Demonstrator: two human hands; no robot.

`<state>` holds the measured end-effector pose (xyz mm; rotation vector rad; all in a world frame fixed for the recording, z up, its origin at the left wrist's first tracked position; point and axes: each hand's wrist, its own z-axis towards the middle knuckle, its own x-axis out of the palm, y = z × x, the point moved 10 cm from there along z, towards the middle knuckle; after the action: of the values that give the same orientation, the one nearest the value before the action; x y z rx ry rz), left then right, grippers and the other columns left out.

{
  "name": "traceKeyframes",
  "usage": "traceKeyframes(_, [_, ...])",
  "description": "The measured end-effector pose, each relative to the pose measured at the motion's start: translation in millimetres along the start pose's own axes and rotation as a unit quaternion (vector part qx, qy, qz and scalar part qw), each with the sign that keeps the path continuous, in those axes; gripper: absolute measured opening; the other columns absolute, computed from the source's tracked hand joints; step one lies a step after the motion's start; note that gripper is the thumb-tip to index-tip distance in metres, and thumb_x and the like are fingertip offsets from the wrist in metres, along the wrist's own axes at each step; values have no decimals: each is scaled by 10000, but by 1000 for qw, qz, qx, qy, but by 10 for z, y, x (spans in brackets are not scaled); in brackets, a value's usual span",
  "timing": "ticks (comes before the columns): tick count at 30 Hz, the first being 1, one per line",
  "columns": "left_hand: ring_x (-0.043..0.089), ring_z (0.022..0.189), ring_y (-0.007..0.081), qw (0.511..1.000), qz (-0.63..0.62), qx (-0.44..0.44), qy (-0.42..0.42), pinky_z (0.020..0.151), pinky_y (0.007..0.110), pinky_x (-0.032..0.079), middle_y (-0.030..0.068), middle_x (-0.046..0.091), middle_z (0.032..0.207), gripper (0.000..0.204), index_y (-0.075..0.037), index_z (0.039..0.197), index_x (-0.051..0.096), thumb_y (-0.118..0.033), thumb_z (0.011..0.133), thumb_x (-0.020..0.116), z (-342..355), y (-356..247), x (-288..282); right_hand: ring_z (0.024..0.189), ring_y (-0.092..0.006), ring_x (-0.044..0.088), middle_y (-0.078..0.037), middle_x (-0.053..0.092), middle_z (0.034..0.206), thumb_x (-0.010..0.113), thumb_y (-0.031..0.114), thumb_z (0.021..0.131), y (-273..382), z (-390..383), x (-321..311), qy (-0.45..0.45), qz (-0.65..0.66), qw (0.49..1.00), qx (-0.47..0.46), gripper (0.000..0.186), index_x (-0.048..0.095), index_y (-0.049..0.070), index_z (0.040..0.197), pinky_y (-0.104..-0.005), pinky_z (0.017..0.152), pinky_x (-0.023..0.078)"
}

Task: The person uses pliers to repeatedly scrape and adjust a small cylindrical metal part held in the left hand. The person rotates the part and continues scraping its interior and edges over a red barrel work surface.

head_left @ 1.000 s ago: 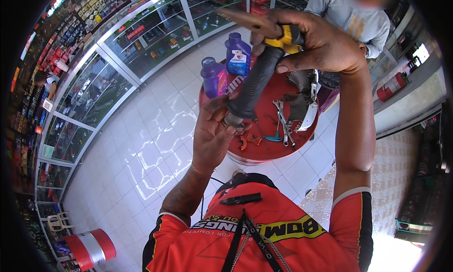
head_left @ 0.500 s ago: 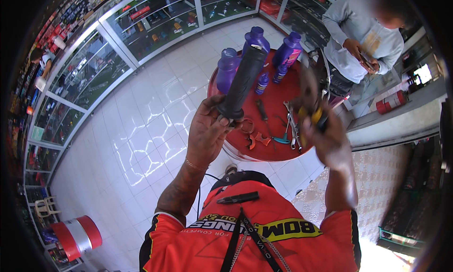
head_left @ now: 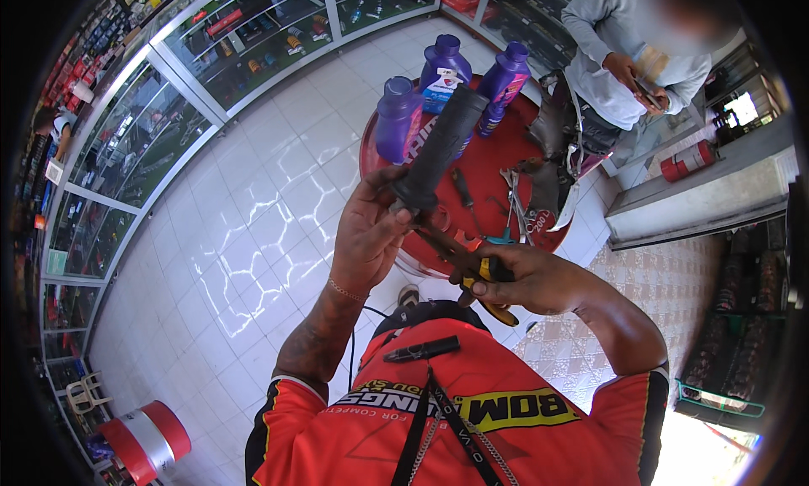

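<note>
My left hand (head_left: 371, 229) holds a black rubber handlebar grip (head_left: 438, 145) by its flanged lower end, with the long part tilted up and right. My right hand (head_left: 522, 280) is closed on pliers with yellow-and-black handles (head_left: 497, 309), whose dark jaws (head_left: 438, 237) point up-left to the grip's lower end, at my left fingers; whether they bite cannot be told. Behind them is a red drum top (head_left: 497, 174) carrying purple bottles (head_left: 398, 115), a screwdriver (head_left: 463, 191), wrenches (head_left: 518, 216), small orange parts and grey, dirty parts (head_left: 556, 141), some partly hidden by the grip and pliers.
A person in a grey hoodie (head_left: 632, 56) stands beyond the drum, holding something small. Glass display cabinets (head_left: 143, 124) curve along the left and back, with another person (head_left: 52, 132) behind them. A red-and-silver drum (head_left: 143, 440) and plastic chair (head_left: 88, 393) are at lower left.
My right hand has let go of the grip's upper part and come down with the pliers, turning their jaws toward the grip's lower end. My left hand still holds the grip.
</note>
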<state>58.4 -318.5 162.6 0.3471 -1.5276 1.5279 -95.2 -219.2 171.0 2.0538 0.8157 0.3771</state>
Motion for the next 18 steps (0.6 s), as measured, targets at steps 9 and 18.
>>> traceKeyframes(9, [670, 1164, 320, 1000, -10, 2, 2, 987, 456, 571, 192, 594, 1330, 564, -2, 1444, 416, -20, 941, 670, -63, -94, -97, 1116, -183, 665, -76, 621, 1208, 653, 163, 1030, 40, 148, -12, -17, -64, 997, 26, 416, 508, 24, 1395, -315, 914, 530])
traceKeyframes(18, [661, 1182, 306, 1000, -6, 4, 2, 989, 448, 566, 175, 602, 1325, 590, -6, 1442, 427, -27, 921, 704, -97, -124, -178, 1114, -193, 663, -92, 623, 1237, 669, 168, 1021, 72, 210, 78, 31, 42, 998, 31, 466, 480, 19, 1420, -346, 988, 511])
